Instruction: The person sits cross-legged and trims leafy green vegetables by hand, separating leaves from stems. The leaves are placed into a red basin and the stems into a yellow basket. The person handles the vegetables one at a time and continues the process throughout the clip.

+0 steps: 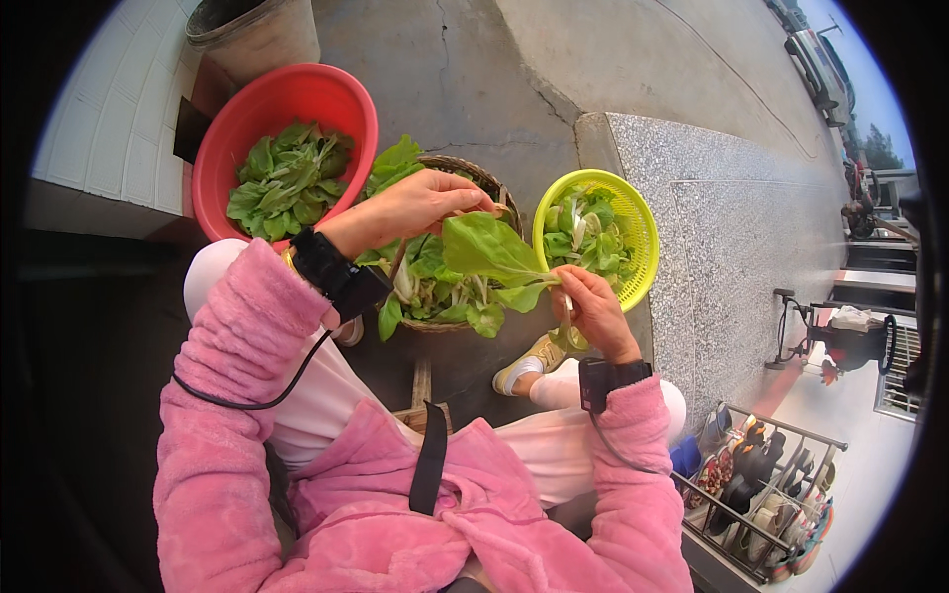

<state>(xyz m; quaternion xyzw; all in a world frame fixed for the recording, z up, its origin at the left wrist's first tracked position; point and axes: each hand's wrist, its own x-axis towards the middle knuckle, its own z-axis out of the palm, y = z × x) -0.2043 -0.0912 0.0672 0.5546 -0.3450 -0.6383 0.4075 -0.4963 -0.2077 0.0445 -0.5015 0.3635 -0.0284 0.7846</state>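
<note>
My right hand (593, 302) pinches the pale stem end of a leafy green sprig (493, 248), whose broad leaves point left. A smaller drooping leaf hangs below these fingers. Over the wicker basket (485, 172) is my left hand (426, 200), its fingers bent beside the tip of the sprig. Whether they hold anything is hidden. Leafy greens (437, 293) with whitish stems fill the basket beneath both hands. To the right, a yellow-green plastic colander (646, 222) holds more greens and pale stems. Loose green leaves (293, 178) lie inside a red plastic basin (296, 85) at the left.
A dirty pale bucket (267, 41) stands beyond the basin, near a white tiled wall (122, 126). A speckled terrazzo slab (730, 230) borders the colander. At lower right is a metal shoe rack (756, 489). A wooden piece (421, 385) lies between my feet.
</note>
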